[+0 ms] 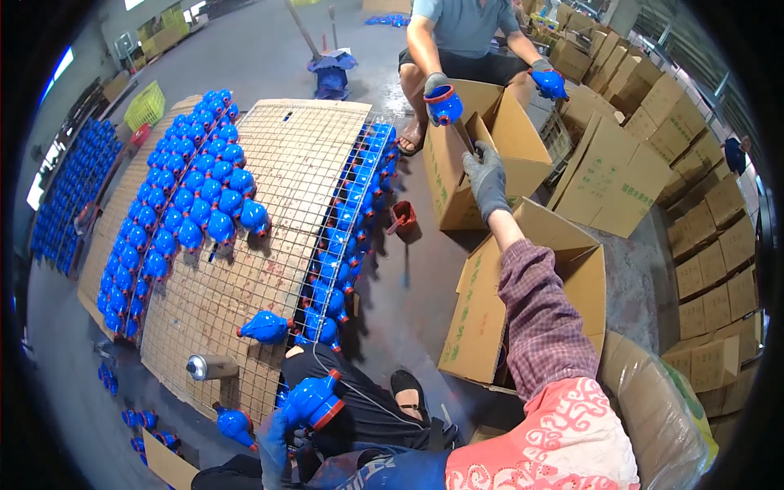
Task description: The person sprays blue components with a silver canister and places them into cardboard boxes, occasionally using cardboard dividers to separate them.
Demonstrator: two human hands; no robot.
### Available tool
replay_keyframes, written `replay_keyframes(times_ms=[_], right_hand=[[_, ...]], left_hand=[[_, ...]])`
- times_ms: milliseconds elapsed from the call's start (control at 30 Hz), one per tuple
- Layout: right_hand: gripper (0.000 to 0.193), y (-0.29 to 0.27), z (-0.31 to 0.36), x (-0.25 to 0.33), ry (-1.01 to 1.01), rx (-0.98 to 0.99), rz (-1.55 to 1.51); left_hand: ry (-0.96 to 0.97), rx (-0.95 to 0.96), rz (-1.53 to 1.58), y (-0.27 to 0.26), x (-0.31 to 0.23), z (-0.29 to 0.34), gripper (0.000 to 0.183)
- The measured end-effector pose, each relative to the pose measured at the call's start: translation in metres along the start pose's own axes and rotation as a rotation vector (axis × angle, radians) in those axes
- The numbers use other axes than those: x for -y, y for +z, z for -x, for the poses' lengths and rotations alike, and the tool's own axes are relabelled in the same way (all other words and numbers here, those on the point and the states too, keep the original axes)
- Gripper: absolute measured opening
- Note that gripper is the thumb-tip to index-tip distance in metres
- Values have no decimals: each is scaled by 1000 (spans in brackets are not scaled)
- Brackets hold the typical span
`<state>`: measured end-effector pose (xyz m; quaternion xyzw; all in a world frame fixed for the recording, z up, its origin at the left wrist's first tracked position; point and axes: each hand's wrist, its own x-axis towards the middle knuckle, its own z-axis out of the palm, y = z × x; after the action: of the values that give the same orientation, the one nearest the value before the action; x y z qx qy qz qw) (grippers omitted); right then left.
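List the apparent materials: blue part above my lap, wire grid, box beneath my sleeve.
Blue part: glossy, bright highlights; painted metal or plastic, cannot tell which.
Grid: probably metal, thin crossing bars; finish unclear.
Box: matte brown cardboard, likely, with folded flaps.

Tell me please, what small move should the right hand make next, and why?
Perhaps the right hand should steady the open carton: it appears to touch the cardboard there, while a co-worker holds a blue part close by.
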<state>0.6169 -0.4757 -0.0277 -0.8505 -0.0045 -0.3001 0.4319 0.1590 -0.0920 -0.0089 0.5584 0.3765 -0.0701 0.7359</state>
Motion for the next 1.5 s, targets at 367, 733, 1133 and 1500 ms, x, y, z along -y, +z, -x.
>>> replay_keyframes(times_ms=[367, 733, 1133, 1500], right_hand=[[40, 11, 12, -27, 101, 36, -109], [43, 20, -2, -48, 146, -18, -263], [53, -22, -31, -65, 209, 119, 49], [54, -29, -17, -82, 186, 246, 43]], left_hand=[[618, 43, -681, -17, 17, -27, 62], [332, -128, -535, -26, 26, -18, 28], [669, -158, -716, -30, 32, -25, 26], [418, -107, -458, -19, 14, -25, 27]])
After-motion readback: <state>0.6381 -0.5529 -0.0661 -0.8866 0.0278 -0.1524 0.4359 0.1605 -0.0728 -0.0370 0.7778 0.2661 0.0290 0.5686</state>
